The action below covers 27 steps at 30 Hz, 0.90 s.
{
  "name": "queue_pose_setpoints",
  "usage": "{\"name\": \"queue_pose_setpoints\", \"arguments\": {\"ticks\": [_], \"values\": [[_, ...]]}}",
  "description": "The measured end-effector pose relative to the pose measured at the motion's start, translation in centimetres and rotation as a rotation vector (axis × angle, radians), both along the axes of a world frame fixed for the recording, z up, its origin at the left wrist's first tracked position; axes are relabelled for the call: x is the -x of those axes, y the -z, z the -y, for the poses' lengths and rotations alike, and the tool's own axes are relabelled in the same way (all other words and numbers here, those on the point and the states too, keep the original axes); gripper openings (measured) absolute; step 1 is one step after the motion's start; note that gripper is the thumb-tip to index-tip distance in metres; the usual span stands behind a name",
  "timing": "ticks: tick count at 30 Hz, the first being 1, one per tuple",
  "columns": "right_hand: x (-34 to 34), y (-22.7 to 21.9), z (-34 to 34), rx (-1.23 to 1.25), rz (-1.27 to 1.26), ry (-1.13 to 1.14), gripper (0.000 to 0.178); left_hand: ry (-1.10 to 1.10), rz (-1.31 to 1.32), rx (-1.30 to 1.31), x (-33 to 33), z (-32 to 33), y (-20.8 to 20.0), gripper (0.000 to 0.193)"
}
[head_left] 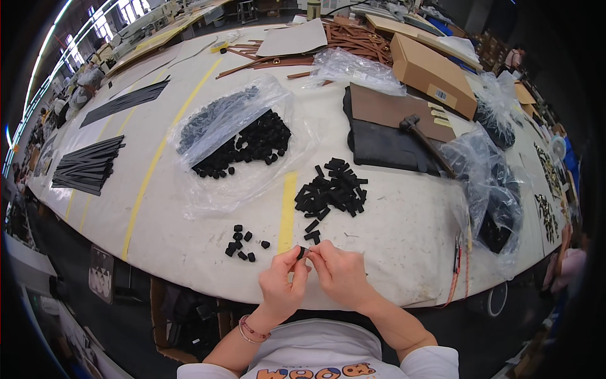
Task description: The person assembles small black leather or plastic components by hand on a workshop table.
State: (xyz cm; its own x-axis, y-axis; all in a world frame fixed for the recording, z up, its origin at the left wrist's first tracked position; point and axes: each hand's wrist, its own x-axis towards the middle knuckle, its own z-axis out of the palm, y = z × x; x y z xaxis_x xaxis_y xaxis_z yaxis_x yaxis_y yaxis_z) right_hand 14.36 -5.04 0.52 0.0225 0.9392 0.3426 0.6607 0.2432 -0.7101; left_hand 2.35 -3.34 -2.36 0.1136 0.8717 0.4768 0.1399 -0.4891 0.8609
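Observation:
Near the table's front edge, my left hand [284, 282] pinches a small black strip piece [302, 253] between thumb and fingers. My right hand [341, 270] is closed at the other end of the same piece, its fingertips pressed together; they partly hide it. Just beyond my hands lies a heap of short flat black strips [332, 191], with a few stray ones trailing toward me. To the left of my hands sit several small black loops [238, 237], apart from one another.
A clear plastic bag [252, 117] spills many black loops. Long dark strips [89, 165] lie far left. A hammer [428, 145] rests over a black slab [391, 148]. Beyond are a cardboard box [435, 72] and brown strips [360, 44]. Snips [456, 256] lie at right.

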Motion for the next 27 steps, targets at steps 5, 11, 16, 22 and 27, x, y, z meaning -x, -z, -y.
{"name": "queue_pose_setpoints", "arguments": {"ticks": [5, 11, 16, 22, 27], "values": [[0.6, 0.7, 0.0, -0.128, -0.048, 0.101, 0.008, 0.070, 0.175, 0.218, 0.3, -0.3, -1.0, 0.019], [0.5, 0.4, 0.9, 0.071, -0.268, 0.020, 0.009, 0.067, 0.075, 0.082, 1.0, -0.7, -0.6, 0.019], [0.9, 0.1, 1.0, 0.433, -1.053, -0.111, 0.011, -0.017, -0.199, -0.312, 1.8, -1.8, -1.6, 0.022], [-1.7, -1.4, -0.6, 0.272, 0.057, -0.090, 0.016, -0.117, -0.631, -0.233, 5.5, -3.4, -2.9, 0.019], [-3.3, -0.5, -3.3, 0.233, 0.242, -0.020, 0.014, -0.145, -0.871, -0.277, 6.7, -4.5, -2.8, 0.019]]}}
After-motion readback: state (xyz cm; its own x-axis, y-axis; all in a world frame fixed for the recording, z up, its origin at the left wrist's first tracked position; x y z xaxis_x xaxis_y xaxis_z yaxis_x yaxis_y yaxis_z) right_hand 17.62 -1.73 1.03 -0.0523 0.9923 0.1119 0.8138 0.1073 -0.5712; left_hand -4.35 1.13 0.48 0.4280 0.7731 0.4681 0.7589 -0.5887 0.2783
